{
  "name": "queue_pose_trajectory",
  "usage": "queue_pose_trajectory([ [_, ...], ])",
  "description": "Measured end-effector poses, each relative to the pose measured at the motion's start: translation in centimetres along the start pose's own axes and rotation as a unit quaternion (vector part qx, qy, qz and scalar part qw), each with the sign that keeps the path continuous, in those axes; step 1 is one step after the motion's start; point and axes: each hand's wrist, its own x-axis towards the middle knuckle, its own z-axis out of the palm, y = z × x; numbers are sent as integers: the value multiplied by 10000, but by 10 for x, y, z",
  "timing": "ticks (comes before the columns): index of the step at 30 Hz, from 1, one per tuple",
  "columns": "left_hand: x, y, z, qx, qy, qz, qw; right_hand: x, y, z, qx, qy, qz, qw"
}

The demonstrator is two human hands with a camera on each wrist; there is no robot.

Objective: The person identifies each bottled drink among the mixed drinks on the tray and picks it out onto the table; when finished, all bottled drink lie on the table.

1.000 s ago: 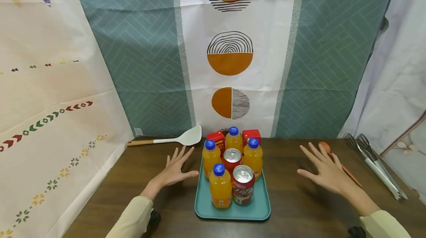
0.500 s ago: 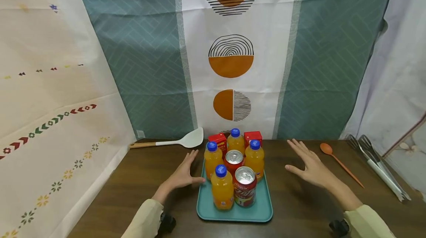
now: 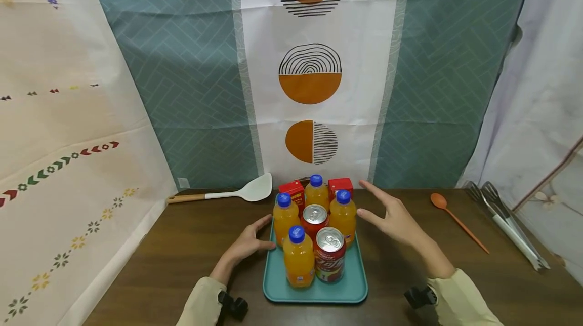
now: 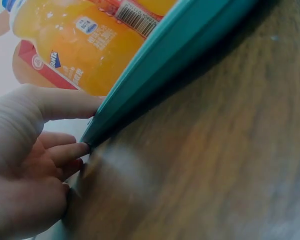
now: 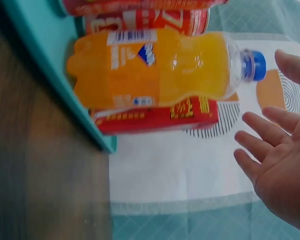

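Note:
A teal tray (image 3: 319, 294) bears several orange drink bottles (image 3: 299, 262) with blue caps, two red drink cans (image 3: 330, 260) and two red cartons (image 3: 340, 185). My left hand (image 3: 247, 243) is at the tray's left rim. In the left wrist view, its thumb and fingertips touch the rim (image 4: 140, 75), fingers loosely bent. My right hand (image 3: 398, 219) is to the right of the tray, fingers spread and apart from the things on it. In the right wrist view, that hand (image 5: 285, 155) is beside the blue cap of a bottle (image 5: 155, 67) and holds nothing.
A white spatula (image 3: 255, 188) with a wooden handle lies at the back left of the brown table (image 3: 182, 250). An orange spoon (image 3: 460, 222) and metal tongs (image 3: 514, 232) lie to the right. Patterned cloths (image 3: 205, 88) hang behind and at both sides.
Both hands have come inward towards the tray. The left now touches its left rim; the right has moved left from near the spoon to beside the tray. The tray stays in place.

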Motion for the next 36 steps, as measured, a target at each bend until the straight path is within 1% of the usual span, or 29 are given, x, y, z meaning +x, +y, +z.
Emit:
queue_pose_trajectory([
  [2,0,0,1,-46,-52,-64,10000,3,-4,4,72,-23,-73,9999],
  [3,1,1,1,-202,-48,-137,9997,5,-5,6,123,-40,-115,9999],
  [4,1,1,1,-232,-45,-190,9995,6,-6,7,156,-51,-152,9997],
  [6,1,2,1,-277,-10,-276,9992,9,-8,11,216,-64,-197,9996],
  [9,3,3,1,-333,81,-325,9989,12,-11,15,310,-84,-200,9993],
  [12,4,3,1,-360,148,-353,9986,15,-14,17,405,-145,-107,9990],
  [17,3,2,1,-294,194,-380,9987,19,-17,16,689,-370,123,9969],
  [21,4,-2,1,-247,163,-369,9989,24,-17,13,1020,-569,296,9927],
  [23,4,-3,1,-156,144,-308,9993,26,-16,12,1168,-667,347,9903],
  [26,3,-2,1,-114,148,-280,9994,30,-15,12,1321,-810,458,9869],
  [30,3,0,1,-116,173,-306,9993,33,-13,11,1368,-959,569,9843],
  [36,3,1,0,-92,179,-312,9993,34,-7,12,1423,-978,637,9829],
])
